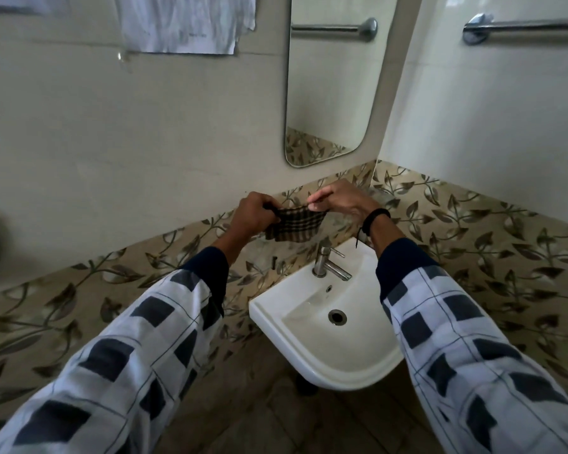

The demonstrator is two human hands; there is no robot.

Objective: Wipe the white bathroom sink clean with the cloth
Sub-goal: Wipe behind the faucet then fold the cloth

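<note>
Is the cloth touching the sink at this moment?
No, both hands, left hand and right hand, hold the cloth in the air above the sink.

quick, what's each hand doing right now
Left hand: closed, gripping one end of the checked cloth.
Right hand: closed, pinching the other end of the cloth, held up above the sink.

Both arms reach forward in checked sleeves, hands raised above the back of the sink (341, 368) — apart from it. The left hand (254, 217) grips one end of the cloth (296, 225) in curled fingers; the right hand (341, 204), a dark band (376, 217) at its wrist, pinches the other end.
</note>
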